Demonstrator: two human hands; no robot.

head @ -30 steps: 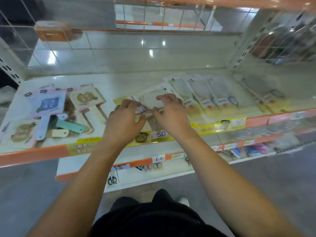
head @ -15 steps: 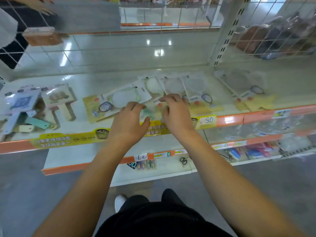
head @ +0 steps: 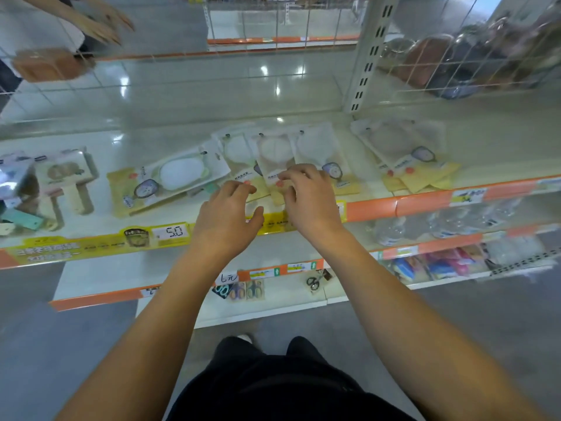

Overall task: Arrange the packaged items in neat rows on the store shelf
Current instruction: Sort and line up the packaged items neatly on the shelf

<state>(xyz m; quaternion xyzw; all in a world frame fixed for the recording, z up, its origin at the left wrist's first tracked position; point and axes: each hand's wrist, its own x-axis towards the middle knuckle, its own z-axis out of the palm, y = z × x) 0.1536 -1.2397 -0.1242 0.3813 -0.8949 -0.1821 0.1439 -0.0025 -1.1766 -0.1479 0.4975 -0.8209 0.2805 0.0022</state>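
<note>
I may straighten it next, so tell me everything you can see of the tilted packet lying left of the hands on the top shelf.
The tilted packet is a flat clear plastic sleeve over a pale yellow card, holding a white oval item with a pale green rim. A round grey sticker and small print sit on its lower left. It lies flat on the white shelf, slanted, its top end pointing up and right, overlapping the row of upright packets. Neither the left hand nor the right hand touches it.

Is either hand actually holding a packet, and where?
The right hand pinches the middle packet at its lower edge; the left hand holds nothing.
</note>
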